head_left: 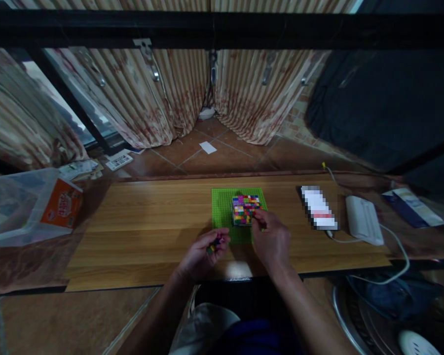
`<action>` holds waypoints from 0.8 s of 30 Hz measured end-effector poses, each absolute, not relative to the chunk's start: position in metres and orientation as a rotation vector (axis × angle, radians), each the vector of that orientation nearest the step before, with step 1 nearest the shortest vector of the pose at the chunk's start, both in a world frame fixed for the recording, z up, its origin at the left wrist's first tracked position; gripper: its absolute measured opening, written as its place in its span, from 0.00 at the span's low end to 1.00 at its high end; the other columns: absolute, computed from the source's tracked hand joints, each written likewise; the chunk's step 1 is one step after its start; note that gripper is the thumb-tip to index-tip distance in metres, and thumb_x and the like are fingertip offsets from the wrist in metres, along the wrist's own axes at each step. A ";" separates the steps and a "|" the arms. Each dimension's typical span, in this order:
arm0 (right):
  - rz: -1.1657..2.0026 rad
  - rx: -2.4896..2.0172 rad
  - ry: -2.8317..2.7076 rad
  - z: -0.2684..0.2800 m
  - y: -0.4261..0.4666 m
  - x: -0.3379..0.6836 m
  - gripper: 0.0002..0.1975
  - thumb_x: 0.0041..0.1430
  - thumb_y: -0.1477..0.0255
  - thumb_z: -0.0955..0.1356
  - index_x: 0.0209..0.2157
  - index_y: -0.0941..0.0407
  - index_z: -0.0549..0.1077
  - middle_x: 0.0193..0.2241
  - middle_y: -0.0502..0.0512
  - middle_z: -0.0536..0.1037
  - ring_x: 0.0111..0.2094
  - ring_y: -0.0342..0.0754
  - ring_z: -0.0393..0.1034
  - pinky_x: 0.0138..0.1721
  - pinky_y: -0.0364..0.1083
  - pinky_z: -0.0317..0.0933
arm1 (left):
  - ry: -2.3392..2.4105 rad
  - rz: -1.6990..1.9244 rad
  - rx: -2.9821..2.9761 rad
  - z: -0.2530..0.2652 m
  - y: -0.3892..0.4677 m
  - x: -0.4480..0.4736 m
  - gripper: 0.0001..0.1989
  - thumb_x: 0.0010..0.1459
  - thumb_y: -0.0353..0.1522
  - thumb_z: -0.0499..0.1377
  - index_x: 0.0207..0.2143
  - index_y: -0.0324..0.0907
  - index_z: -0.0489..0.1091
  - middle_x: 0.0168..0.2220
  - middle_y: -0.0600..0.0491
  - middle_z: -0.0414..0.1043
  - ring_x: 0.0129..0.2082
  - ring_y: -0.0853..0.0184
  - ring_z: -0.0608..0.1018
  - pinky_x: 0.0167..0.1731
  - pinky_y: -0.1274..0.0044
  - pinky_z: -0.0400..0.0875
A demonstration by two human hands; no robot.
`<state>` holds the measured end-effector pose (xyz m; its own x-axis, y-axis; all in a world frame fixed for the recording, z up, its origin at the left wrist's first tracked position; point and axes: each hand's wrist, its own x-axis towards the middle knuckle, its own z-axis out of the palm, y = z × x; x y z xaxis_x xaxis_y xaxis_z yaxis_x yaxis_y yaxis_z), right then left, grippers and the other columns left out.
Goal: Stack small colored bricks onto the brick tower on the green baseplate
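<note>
A green studded baseplate (220, 212) lies on the wooden tabletop. On it stands a low block built of many-coloured toy bricks (244, 207). My right hand (272, 236) reaches over the plate's right side, its fingers pinched at the block's right edge; whatever is between the fingertips is too small to make out. My left hand (209, 249) is palm up at the plate's lower left corner. Its fingers curl round several small loose toy bricks (215, 243), dark, pink, green and yellow.
A phone (319, 207) lies to the right, with a white box-shaped device (364, 219) and its cable beside it. Further right is a blue and white packet (414, 207). A clear plastic bin (18, 207) with an orange label stands at the far left. Papers (120, 160) lie behind.
</note>
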<state>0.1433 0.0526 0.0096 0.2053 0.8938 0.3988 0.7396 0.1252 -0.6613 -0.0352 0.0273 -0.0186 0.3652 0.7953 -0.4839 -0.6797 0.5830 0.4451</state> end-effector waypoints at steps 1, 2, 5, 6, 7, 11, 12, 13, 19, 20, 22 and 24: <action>0.240 -1.651 -1.556 0.010 0.053 0.143 0.12 0.56 0.71 0.63 0.38 0.58 0.75 0.33 0.58 0.79 0.32 0.50 0.74 0.35 0.48 0.67 | 0.710 0.950 0.184 -0.018 0.027 -0.036 0.11 0.55 0.27 0.59 0.40 0.32 0.74 0.30 0.48 0.73 0.26 0.76 0.72 0.29 0.86 0.69; 0.249 -1.656 -1.546 0.010 0.053 0.143 0.11 0.56 0.71 0.64 0.38 0.58 0.75 0.32 0.58 0.79 0.31 0.50 0.74 0.35 0.48 0.67 | 0.700 0.948 0.187 -0.018 0.027 -0.036 0.10 0.54 0.27 0.60 0.39 0.32 0.74 0.30 0.49 0.72 0.25 0.77 0.71 0.27 0.87 0.68; 0.285 -1.672 -1.526 0.009 0.055 0.141 0.11 0.56 0.70 0.65 0.38 0.58 0.75 0.31 0.57 0.79 0.31 0.49 0.74 0.35 0.47 0.66 | 0.688 0.938 0.187 -0.016 0.027 -0.036 0.11 0.51 0.27 0.61 0.38 0.31 0.75 0.29 0.49 0.71 0.24 0.78 0.70 0.24 0.88 0.65; 0.294 -1.681 -1.524 0.009 0.055 0.141 0.11 0.56 0.70 0.65 0.38 0.58 0.75 0.31 0.57 0.79 0.31 0.49 0.74 0.35 0.47 0.66 | 0.686 0.930 0.186 -0.015 0.027 -0.036 0.12 0.51 0.27 0.62 0.39 0.31 0.74 0.29 0.49 0.70 0.24 0.78 0.69 0.23 0.88 0.64; 0.300 -1.690 -1.521 0.008 0.055 0.140 0.11 0.56 0.69 0.65 0.39 0.58 0.75 0.31 0.57 0.79 0.30 0.49 0.74 0.34 0.47 0.66 | 0.682 0.923 0.184 -0.015 0.027 -0.036 0.12 0.50 0.27 0.62 0.39 0.31 0.74 0.29 0.49 0.70 0.24 0.78 0.69 0.23 0.88 0.64; 0.315 -1.692 -1.471 0.005 0.056 0.140 0.12 0.56 0.65 0.66 0.38 0.58 0.75 0.31 0.57 0.79 0.29 0.49 0.74 0.32 0.47 0.66 | 0.685 0.889 0.192 -0.016 0.028 -0.038 0.12 0.50 0.27 0.63 0.39 0.32 0.74 0.30 0.49 0.70 0.24 0.78 0.69 0.21 0.87 0.62; 0.320 -1.691 -1.457 0.004 0.055 0.140 0.13 0.56 0.64 0.67 0.38 0.58 0.75 0.30 0.57 0.79 0.28 0.49 0.74 0.32 0.47 0.66 | 0.689 0.884 0.194 -0.017 0.029 -0.038 0.12 0.50 0.28 0.63 0.39 0.32 0.74 0.30 0.49 0.70 0.24 0.78 0.69 0.21 0.87 0.62; 0.324 -1.691 -1.443 0.004 0.055 0.141 0.13 0.55 0.64 0.67 0.37 0.58 0.75 0.30 0.57 0.80 0.28 0.49 0.74 0.31 0.47 0.66 | 0.693 0.879 0.195 -0.017 0.029 -0.038 0.12 0.51 0.28 0.63 0.39 0.32 0.74 0.30 0.49 0.70 0.24 0.78 0.69 0.21 0.87 0.62; 0.369 -1.657 -1.381 0.001 0.053 0.141 0.13 0.55 0.64 0.68 0.39 0.57 0.75 0.30 0.56 0.80 0.29 0.48 0.75 0.32 0.45 0.67 | 0.684 0.879 0.214 -0.017 0.029 -0.039 0.11 0.52 0.29 0.61 0.39 0.33 0.74 0.30 0.49 0.70 0.24 0.78 0.69 0.20 0.87 0.61; 0.368 -1.653 -1.378 0.000 0.052 0.141 0.13 0.55 0.64 0.68 0.39 0.57 0.75 0.31 0.56 0.80 0.30 0.48 0.75 0.32 0.45 0.67 | 0.686 0.880 0.218 -0.017 0.029 -0.039 0.11 0.52 0.29 0.61 0.39 0.33 0.74 0.30 0.49 0.70 0.24 0.77 0.69 0.20 0.87 0.61; 0.362 -1.644 -1.378 -0.002 0.051 0.141 0.13 0.55 0.65 0.68 0.40 0.58 0.75 0.32 0.57 0.80 0.31 0.48 0.76 0.34 0.46 0.68 | 0.692 0.879 0.223 -0.017 0.029 -0.038 0.11 0.53 0.29 0.61 0.39 0.33 0.74 0.30 0.49 0.70 0.24 0.78 0.69 0.20 0.87 0.61; 0.364 -1.633 -1.382 -0.003 0.051 0.143 0.14 0.56 0.65 0.67 0.40 0.58 0.75 0.34 0.58 0.80 0.32 0.49 0.76 0.35 0.46 0.69 | 0.696 0.876 0.228 -0.017 0.029 -0.038 0.11 0.53 0.29 0.61 0.39 0.33 0.74 0.30 0.50 0.70 0.24 0.78 0.69 0.20 0.87 0.62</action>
<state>0.1425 0.0507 -0.0033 0.3218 0.8879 0.3287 0.6109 0.0705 -0.7885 -0.0385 0.0287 -0.0173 0.4390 0.7688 -0.4651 -0.6269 0.6329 0.4545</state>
